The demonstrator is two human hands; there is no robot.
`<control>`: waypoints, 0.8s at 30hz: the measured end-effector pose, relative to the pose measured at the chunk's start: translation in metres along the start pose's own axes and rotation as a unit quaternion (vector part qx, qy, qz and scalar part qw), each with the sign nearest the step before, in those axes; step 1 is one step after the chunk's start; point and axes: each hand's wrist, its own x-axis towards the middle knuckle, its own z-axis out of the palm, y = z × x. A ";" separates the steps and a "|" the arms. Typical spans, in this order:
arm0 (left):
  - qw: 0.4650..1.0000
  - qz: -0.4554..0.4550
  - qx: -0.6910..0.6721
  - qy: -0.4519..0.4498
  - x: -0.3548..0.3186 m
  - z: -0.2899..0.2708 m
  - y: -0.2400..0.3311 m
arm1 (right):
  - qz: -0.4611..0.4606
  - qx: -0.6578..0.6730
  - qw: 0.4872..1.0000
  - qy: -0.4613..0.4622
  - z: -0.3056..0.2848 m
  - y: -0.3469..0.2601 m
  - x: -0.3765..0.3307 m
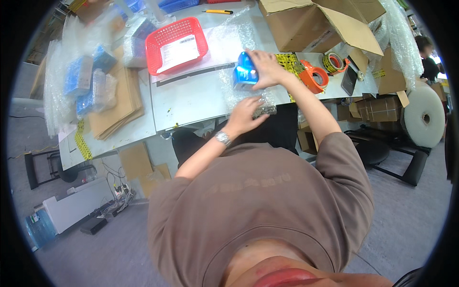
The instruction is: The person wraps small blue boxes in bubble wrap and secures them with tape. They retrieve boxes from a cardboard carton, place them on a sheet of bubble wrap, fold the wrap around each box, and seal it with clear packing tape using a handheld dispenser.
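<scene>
A small blue box (245, 71) stands on a sheet of clear bubble wrap (234, 43) spread over the grey table (191, 98). My right hand (266, 67) grips the box from its right side and top. My left hand (246, 115) lies flat on the near edge of the bubble wrap, fingers spread, pressing it down by the table's front edge. A metal watch (223, 138) sits on my left wrist.
A red basket (176, 44) with a paper label stands left of the box. Orange tape dispenser (313, 76), yellow tape roll (333, 62) and phone (349, 80) lie right. An open cardboard box (315, 21) stands behind. Bubble-wrapped blue boxes (83, 81) and brown envelopes (122, 103) sit far left.
</scene>
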 end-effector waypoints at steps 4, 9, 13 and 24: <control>0.995 -0.089 0.007 0.042 -0.022 -0.056 -0.045 | -0.046 -0.013 0.998 0.038 0.031 0.001 -0.006; 0.997 -0.060 0.055 0.008 -0.001 -0.077 -0.072 | 0.113 0.177 0.978 0.018 0.053 0.036 -0.041; 0.985 -0.053 0.132 -0.101 0.030 -0.048 -0.093 | 0.084 0.234 0.969 -0.004 0.070 0.038 -0.044; 0.993 -0.112 -0.029 -0.025 0.021 -0.037 -0.075 | -0.013 0.304 0.952 0.035 0.075 0.032 -0.029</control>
